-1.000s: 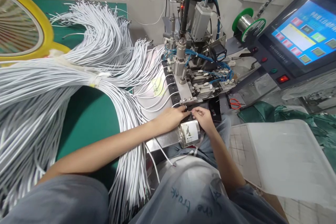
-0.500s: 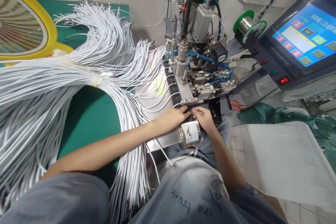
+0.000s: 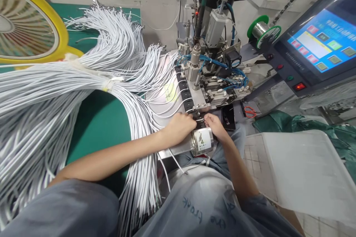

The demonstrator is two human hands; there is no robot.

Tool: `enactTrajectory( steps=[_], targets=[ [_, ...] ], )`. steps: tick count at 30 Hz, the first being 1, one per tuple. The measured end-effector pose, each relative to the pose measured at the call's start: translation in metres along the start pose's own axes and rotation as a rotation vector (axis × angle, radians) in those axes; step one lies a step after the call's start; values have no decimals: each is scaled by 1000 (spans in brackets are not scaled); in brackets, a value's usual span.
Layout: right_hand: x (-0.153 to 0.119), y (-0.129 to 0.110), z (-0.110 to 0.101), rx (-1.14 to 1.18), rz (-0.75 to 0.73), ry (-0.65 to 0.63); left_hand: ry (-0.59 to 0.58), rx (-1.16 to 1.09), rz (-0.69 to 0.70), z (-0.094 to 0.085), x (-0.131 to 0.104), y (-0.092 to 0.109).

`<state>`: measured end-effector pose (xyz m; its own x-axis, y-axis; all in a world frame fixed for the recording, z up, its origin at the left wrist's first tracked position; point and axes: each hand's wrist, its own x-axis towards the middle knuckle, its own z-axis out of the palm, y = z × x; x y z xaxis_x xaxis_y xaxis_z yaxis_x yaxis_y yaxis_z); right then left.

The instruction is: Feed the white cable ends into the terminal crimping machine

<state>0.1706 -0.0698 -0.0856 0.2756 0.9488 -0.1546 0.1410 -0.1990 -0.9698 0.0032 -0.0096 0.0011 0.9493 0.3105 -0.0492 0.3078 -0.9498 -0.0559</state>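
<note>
My left hand (image 3: 181,127) is closed at the front edge of the machine (image 3: 198,98), gripping a short white cable (image 3: 199,120) whose end pokes out to the right. Facing it, my right hand (image 3: 216,125) pinches the tip of that cable; whatever small part sits between those fingertips is too small to make out. Just below both hands is a silver cylinder (image 3: 209,144) with a white label. Several white cables lie in the black holders (image 3: 187,95) along the machine's left side.
Thick bundles of white cables (image 3: 111,89) cover the green table (image 3: 102,118) at left, beside a yellow fan (image 3: 62,37). A solder wire spool (image 3: 261,31) and control screen (image 3: 322,44) stand at right. Red-handled scissors (image 3: 249,112) and a white bin (image 3: 303,163) are nearby.
My left hand has drawn slightly back to the left, opening a gap between the hands where the white cable end now shows. The right hand stays nearly in place, and the view has shifted a little.
</note>
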Motion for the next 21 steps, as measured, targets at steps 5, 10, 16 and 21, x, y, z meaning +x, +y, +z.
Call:
enactTrajectory(
  steps=[5,10,16,21],
  targets=[
    [-32,-18,-6,-111,-109,347,17,3,-66,-1,-2,1],
    [-103,-36,26,-358,-226,338,16,41,-197,9,2,-6],
    [-136,-16,83,-348,-78,-194,20,-27,-191,4,1,-2],
    [-114,-32,53,-302,-85,10,108,-285,6,-10,-6,13]
  ],
)
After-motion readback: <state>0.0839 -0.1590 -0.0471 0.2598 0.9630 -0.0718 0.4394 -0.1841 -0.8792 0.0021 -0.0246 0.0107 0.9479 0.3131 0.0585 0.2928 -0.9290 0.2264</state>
